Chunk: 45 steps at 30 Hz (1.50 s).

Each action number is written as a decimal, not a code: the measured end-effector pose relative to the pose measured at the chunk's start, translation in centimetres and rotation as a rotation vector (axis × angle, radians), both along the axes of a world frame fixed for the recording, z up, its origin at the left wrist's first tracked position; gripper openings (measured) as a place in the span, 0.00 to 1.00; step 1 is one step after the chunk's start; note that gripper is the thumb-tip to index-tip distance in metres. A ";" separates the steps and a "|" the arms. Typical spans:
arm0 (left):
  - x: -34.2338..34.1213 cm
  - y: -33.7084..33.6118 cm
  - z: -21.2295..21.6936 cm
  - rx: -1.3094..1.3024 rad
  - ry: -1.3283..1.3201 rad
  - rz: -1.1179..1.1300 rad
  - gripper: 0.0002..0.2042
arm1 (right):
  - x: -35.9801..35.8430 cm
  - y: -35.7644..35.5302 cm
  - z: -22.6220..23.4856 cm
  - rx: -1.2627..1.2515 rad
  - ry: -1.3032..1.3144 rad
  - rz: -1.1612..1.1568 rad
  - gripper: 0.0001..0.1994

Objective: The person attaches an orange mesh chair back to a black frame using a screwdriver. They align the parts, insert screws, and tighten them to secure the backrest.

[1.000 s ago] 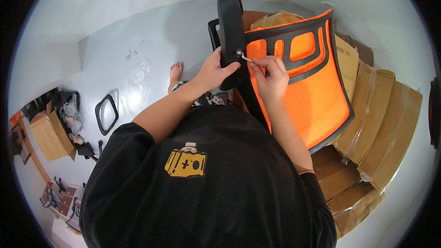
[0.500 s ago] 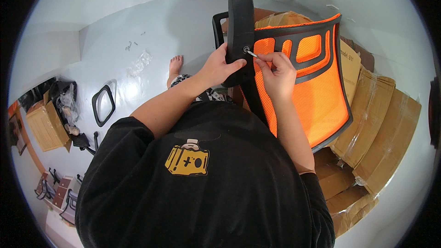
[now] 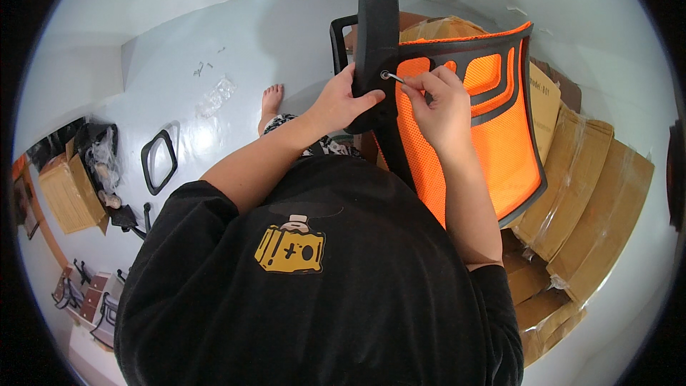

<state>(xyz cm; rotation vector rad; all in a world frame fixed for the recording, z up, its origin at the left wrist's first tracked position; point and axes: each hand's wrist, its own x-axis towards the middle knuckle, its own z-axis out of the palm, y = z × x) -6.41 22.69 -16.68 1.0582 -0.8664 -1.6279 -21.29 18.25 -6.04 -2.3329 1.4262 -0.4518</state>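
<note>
A black chair seat [image 3: 378,21] stands on edge in front of me. Its orange mesh backrest [image 3: 486,161] extends to the right. My left hand [image 3: 346,104] is wrapped round the seat's lower part, thumb on the near side. Between thumb and fingers, my right hand [image 3: 439,107] pinches a thin metal hex key [image 3: 395,79]. The key's tip meets a round bolt [image 3: 385,74] in the seat's side. On the seat's far left side sits a black loop armrest [image 3: 339,50].
Flattened cardboard boxes [image 3: 572,186] lean at the right. On the floor to the left lie another black loop armrest [image 3: 158,162], a clear plastic bag [image 3: 216,96] and several small screws [image 3: 202,68]. An open carton [image 3: 71,193] stands farther left. My bare foot [image 3: 271,99] is beyond my left arm.
My right hand has moved slightly right and turned, and the hex key now slants more downward from the bolt. My left hand keeps its hold on the seat.
</note>
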 end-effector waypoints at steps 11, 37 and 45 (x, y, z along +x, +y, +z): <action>0.2 0.0 0.3 0.009 -0.039 -0.028 0.25 | -0.3 -3.2 0.8 -0.179 0.076 0.373 0.04; 0.1 -0.4 0.3 -0.082 0.182 -0.045 0.25 | 3.3 4.4 -0.9 0.285 -0.290 -0.177 0.07; 0.4 -0.2 1.6 -0.117 -0.085 -0.073 0.25 | 4.4 0.5 -0.9 -0.396 -0.024 0.000 0.09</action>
